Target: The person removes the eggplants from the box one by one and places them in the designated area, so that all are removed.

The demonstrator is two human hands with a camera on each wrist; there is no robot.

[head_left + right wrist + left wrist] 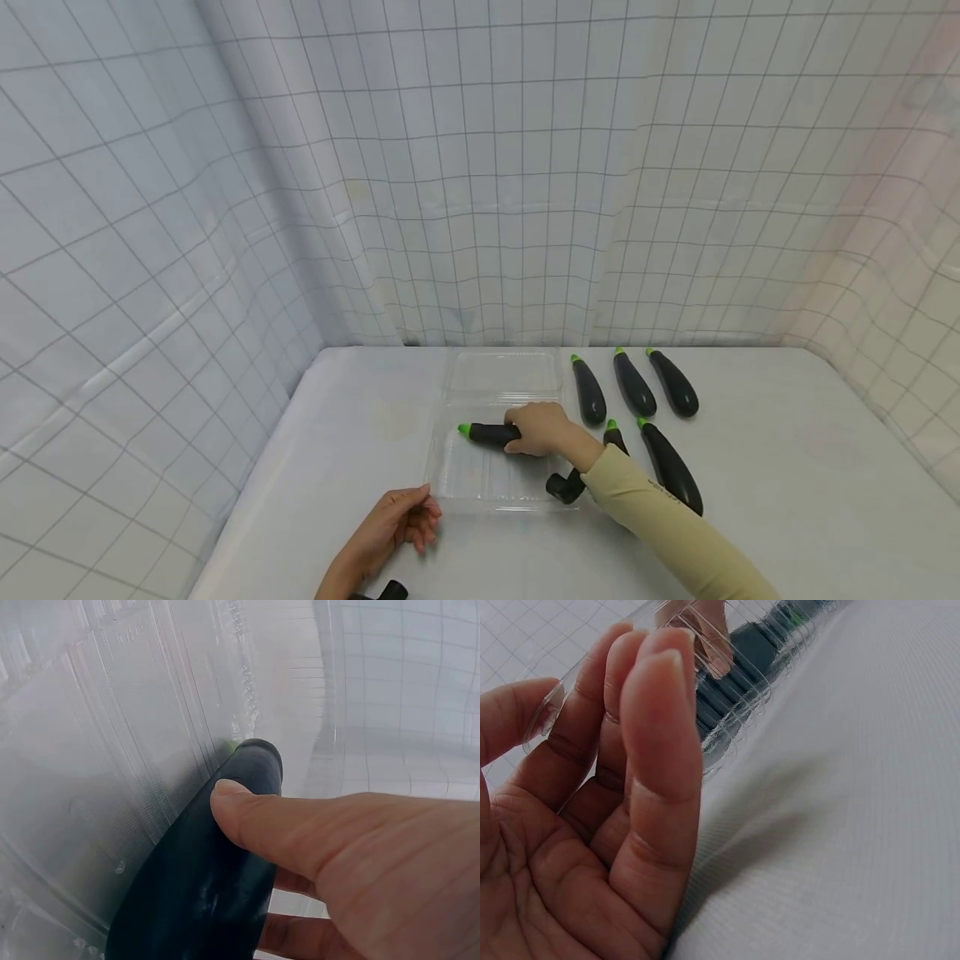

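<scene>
In the head view my right hand [542, 429] grips a dark eggplant [491, 433] with a green tip, over the base of a clear plastic container [480, 479]. The right wrist view shows the thumb [259, 817] along the eggplant [202, 877], its tip end close to the container wall. My left hand [393, 529] is at the container's near left corner. Up close, the clear rim [544, 724] lies between its thumb and index finger, which pinch it. The other fingers [660, 750] are bent loosely.
Right of the container lie several more eggplants [589, 392], one partly behind the right sleeve [660, 525]. The container's lid [506, 372] lies folded open at the back. A white cloth covers the table [360, 417], and grid-patterned curtains [480, 167] surround it.
</scene>
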